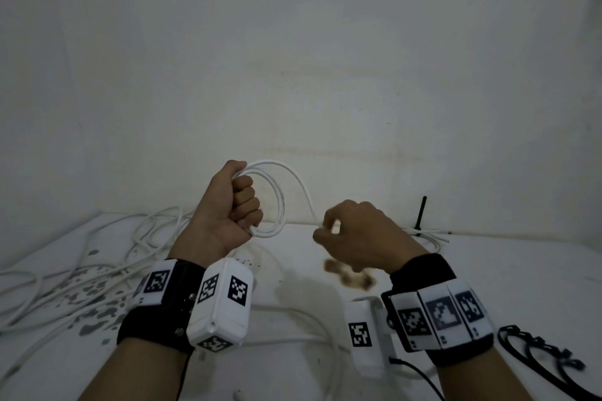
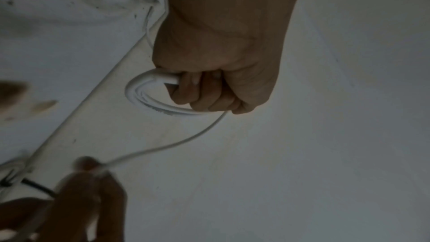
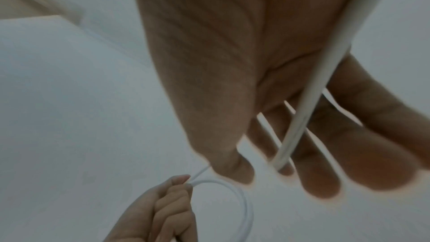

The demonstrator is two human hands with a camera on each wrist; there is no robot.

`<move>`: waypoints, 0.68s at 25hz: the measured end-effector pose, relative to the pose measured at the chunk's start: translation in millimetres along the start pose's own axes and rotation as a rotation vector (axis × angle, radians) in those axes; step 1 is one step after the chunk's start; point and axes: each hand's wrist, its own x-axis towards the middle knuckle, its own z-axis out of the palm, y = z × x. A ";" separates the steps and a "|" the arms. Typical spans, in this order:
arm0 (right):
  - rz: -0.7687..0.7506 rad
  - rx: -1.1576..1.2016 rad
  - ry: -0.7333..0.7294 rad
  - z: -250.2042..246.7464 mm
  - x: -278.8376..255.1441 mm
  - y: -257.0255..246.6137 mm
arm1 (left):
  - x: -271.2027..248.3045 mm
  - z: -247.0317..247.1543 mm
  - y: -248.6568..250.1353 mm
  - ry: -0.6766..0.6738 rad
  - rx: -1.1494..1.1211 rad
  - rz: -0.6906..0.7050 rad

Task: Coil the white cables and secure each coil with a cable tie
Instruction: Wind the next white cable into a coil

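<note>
Sprawling over the speckled white counter, loose white cables wait uncoiled at far left. Left hand clenches a small coil of thin white round cable aloft, apparently pinning finished loops together. Right hand pinches the coil's trailing strand, likely feeding the next loop; black cable ties lie near right.

Dim, perhaps stained wall; white table.
</note>
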 end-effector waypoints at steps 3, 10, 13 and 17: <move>0.031 0.249 0.189 7.4 11.5 10.1 | -4.5 5.6 -1.6 -0.054 0.173 -0.022; -0.200 0.319 0.489 19.2 21.9 16.2 | -12.5 15.9 -7.3 -0.189 0.342 -0.085; -0.227 0.476 0.423 25.4 23.6 14.8 | -16.3 19.7 -1.0 -0.215 0.144 -0.048; -0.185 0.603 0.204 36.6 22.0 13.6 | -20.4 26.5 9.1 -0.282 -0.008 -0.021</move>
